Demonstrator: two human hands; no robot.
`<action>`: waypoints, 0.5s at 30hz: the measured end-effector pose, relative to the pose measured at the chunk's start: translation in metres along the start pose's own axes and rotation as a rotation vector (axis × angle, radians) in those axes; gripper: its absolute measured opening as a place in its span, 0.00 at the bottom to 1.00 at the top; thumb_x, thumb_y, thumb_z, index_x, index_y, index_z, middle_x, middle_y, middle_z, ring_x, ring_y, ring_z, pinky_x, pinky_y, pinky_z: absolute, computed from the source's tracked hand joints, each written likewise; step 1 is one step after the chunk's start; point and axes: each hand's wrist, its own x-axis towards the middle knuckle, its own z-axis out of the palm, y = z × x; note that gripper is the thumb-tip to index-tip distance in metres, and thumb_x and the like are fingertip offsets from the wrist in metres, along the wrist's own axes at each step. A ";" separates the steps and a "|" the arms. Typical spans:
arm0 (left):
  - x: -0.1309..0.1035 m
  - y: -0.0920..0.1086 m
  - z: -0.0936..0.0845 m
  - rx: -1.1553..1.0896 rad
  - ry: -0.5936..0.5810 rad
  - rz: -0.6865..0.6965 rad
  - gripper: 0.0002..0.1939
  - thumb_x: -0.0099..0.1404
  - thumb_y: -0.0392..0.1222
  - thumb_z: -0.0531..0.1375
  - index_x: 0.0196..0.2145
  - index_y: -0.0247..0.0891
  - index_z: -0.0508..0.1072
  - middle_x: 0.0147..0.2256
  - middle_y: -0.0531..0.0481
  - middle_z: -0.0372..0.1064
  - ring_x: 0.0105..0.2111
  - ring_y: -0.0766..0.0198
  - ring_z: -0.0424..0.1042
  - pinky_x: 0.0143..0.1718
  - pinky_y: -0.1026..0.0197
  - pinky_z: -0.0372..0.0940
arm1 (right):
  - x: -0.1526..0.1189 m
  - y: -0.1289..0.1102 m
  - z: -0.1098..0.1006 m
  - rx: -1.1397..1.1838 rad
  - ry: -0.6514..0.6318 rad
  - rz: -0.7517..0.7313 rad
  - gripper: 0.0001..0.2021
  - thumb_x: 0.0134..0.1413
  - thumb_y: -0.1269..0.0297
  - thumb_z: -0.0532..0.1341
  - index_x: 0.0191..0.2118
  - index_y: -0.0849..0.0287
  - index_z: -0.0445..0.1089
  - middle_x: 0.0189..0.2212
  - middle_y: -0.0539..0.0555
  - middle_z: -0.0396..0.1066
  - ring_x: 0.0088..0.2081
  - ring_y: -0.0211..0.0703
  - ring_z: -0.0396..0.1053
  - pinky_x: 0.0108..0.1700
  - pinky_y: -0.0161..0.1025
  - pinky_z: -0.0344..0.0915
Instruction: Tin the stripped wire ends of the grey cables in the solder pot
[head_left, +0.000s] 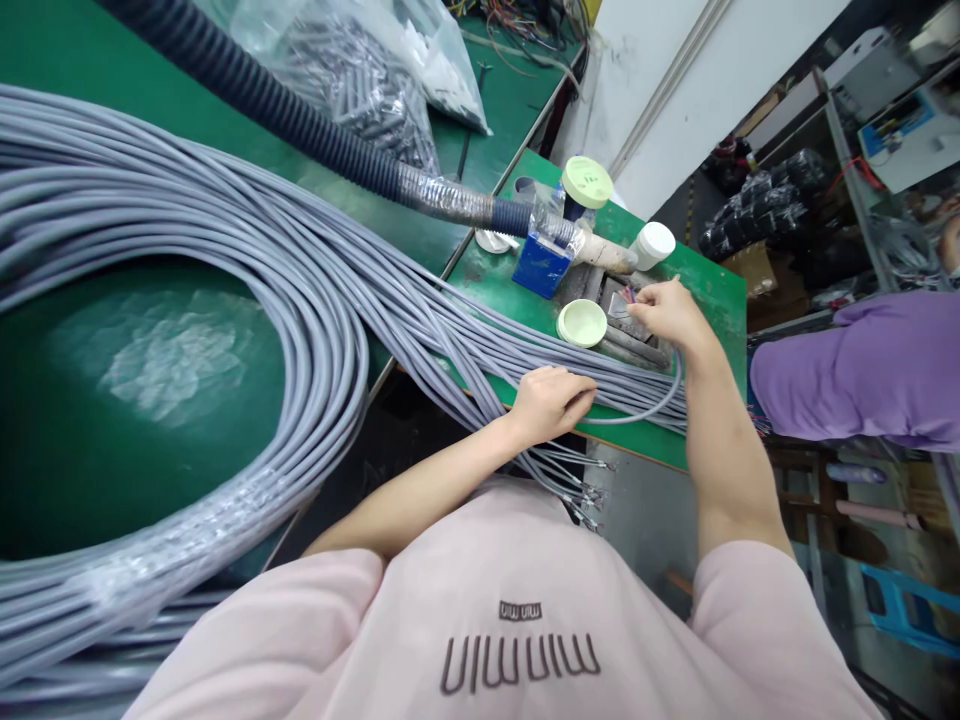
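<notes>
My right hand (pixel 670 312) is closed in a pinch on the end of a grey cable, where thin coloured wires (pixel 628 296) stick out. These wire ends are over a small shiny surface in a grimy metal block (pixel 636 345), which looks like a solder pot. From that hand the grey cable (pixel 679 385) loops down and back toward my left hand (pixel 553 402). My left hand lies on the thick bundle of grey cables (pixel 480 345), fingers curled round the looped cable; its grip is partly hidden. An open pale-green tub (pixel 582 323) stands beside the block.
A ribbed black hose (pixel 300 125) ends over the block, by a blue box (pixel 541 264). A white-lidded jar (pixel 654 244) and green-lidded tub (pixel 587 182) stand behind. A large cable coil (pixel 322 330) covers the left table. Someone in a purple top (pixel 862 370) is at right.
</notes>
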 end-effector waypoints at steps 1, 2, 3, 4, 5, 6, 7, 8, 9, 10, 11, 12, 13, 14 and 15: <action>0.000 -0.001 -0.001 0.001 0.037 0.026 0.07 0.66 0.39 0.57 0.35 0.38 0.75 0.24 0.52 0.73 0.23 0.68 0.67 0.29 0.62 0.57 | 0.002 0.012 -0.001 0.011 0.002 0.042 0.10 0.48 0.64 0.62 0.21 0.62 0.70 0.17 0.51 0.65 0.24 0.38 0.61 0.28 0.36 0.54; 0.000 -0.002 -0.002 0.000 0.064 0.045 0.06 0.66 0.39 0.57 0.36 0.38 0.75 0.24 0.52 0.73 0.22 0.68 0.66 0.29 0.62 0.56 | 0.005 0.023 0.000 0.023 -0.004 0.090 0.10 0.48 0.64 0.62 0.20 0.62 0.70 0.16 0.50 0.64 0.23 0.37 0.61 0.28 0.36 0.55; -0.001 -0.004 -0.001 -0.003 0.080 0.058 0.06 0.66 0.39 0.58 0.36 0.38 0.75 0.23 0.53 0.72 0.22 0.68 0.65 0.28 0.62 0.55 | 0.007 0.032 0.002 0.041 -0.018 0.142 0.11 0.48 0.64 0.62 0.20 0.63 0.70 0.16 0.50 0.64 0.23 0.37 0.61 0.28 0.35 0.56; -0.002 -0.007 -0.001 -0.005 0.081 0.064 0.06 0.66 0.40 0.57 0.36 0.38 0.75 0.22 0.53 0.72 0.21 0.68 0.65 0.28 0.61 0.54 | 0.011 0.041 0.005 0.063 -0.036 0.196 0.10 0.48 0.64 0.63 0.20 0.63 0.70 0.16 0.51 0.65 0.22 0.37 0.62 0.28 0.35 0.57; -0.004 -0.010 0.001 -0.005 0.073 0.065 0.07 0.66 0.40 0.57 0.35 0.39 0.75 0.22 0.53 0.71 0.21 0.68 0.64 0.28 0.61 0.54 | 0.015 0.047 0.008 0.086 -0.058 0.245 0.10 0.49 0.64 0.63 0.21 0.63 0.70 0.16 0.51 0.66 0.21 0.36 0.62 0.28 0.35 0.58; -0.005 -0.013 0.002 -0.005 0.063 0.061 0.07 0.66 0.40 0.57 0.35 0.39 0.75 0.21 0.54 0.70 0.21 0.68 0.64 0.27 0.61 0.53 | 0.018 0.052 0.012 0.105 -0.076 0.286 0.10 0.49 0.65 0.63 0.22 0.64 0.71 0.16 0.51 0.66 0.21 0.36 0.63 0.28 0.35 0.59; -0.006 -0.015 0.003 -0.006 0.053 0.055 0.07 0.66 0.40 0.57 0.35 0.39 0.75 0.21 0.54 0.70 0.21 0.69 0.64 0.27 0.61 0.53 | 0.023 0.055 0.016 0.117 -0.089 0.314 0.09 0.49 0.65 0.63 0.23 0.65 0.71 0.16 0.52 0.67 0.20 0.36 0.63 0.28 0.35 0.60; -0.007 -0.016 0.004 -0.010 0.045 0.049 0.07 0.66 0.40 0.57 0.35 0.39 0.75 0.20 0.54 0.69 0.21 0.69 0.64 0.28 0.61 0.53 | 0.027 0.058 0.020 0.122 -0.099 0.328 0.09 0.49 0.66 0.64 0.23 0.65 0.72 0.16 0.52 0.68 0.20 0.36 0.64 0.28 0.35 0.60; -0.007 -0.017 0.004 -0.016 0.041 0.044 0.07 0.66 0.40 0.57 0.35 0.38 0.75 0.20 0.54 0.69 0.21 0.69 0.64 0.28 0.61 0.54 | 0.031 0.060 0.022 0.120 -0.107 0.333 0.08 0.49 0.66 0.64 0.24 0.66 0.72 0.17 0.53 0.68 0.20 0.36 0.64 0.29 0.35 0.61; -0.007 -0.017 0.005 -0.023 0.039 0.041 0.07 0.66 0.40 0.57 0.35 0.38 0.75 0.20 0.54 0.69 0.21 0.69 0.64 0.28 0.61 0.54 | 0.035 0.061 0.025 0.114 -0.115 0.332 0.08 0.49 0.66 0.64 0.25 0.66 0.73 0.17 0.53 0.69 0.20 0.36 0.64 0.29 0.36 0.62; -0.007 -0.017 0.005 -0.028 0.038 0.041 0.07 0.66 0.39 0.57 0.35 0.38 0.75 0.20 0.54 0.69 0.21 0.69 0.64 0.28 0.62 0.54 | 0.038 0.063 0.027 0.108 -0.126 0.331 0.08 0.50 0.67 0.64 0.25 0.67 0.73 0.18 0.54 0.69 0.20 0.36 0.64 0.29 0.36 0.62; -0.007 -0.017 0.004 -0.030 0.032 0.040 0.07 0.66 0.39 0.57 0.35 0.38 0.75 0.20 0.54 0.70 0.21 0.69 0.64 0.28 0.62 0.54 | 0.041 0.064 0.028 0.102 -0.139 0.329 0.08 0.50 0.67 0.63 0.25 0.67 0.73 0.18 0.54 0.70 0.19 0.36 0.64 0.29 0.36 0.62; -0.007 -0.017 0.004 -0.029 0.024 0.038 0.07 0.66 0.39 0.56 0.35 0.38 0.75 0.21 0.54 0.70 0.21 0.69 0.64 0.28 0.62 0.54 | 0.044 0.065 0.030 0.095 -0.153 0.328 0.08 0.50 0.67 0.63 0.25 0.67 0.73 0.18 0.55 0.70 0.19 0.36 0.64 0.29 0.36 0.63; -0.006 -0.016 0.004 -0.027 0.016 0.034 0.07 0.66 0.39 0.56 0.35 0.39 0.75 0.21 0.54 0.70 0.21 0.69 0.64 0.28 0.62 0.54 | 0.047 0.066 0.031 0.090 -0.162 0.327 0.08 0.50 0.66 0.63 0.25 0.67 0.73 0.18 0.55 0.70 0.19 0.36 0.64 0.29 0.36 0.63; -0.006 -0.016 0.003 -0.024 0.009 0.028 0.08 0.66 0.39 0.56 0.35 0.39 0.75 0.21 0.54 0.70 0.21 0.69 0.64 0.28 0.62 0.54 | 0.049 0.066 0.033 0.086 -0.168 0.328 0.08 0.50 0.66 0.63 0.25 0.67 0.73 0.18 0.56 0.70 0.19 0.36 0.64 0.29 0.37 0.64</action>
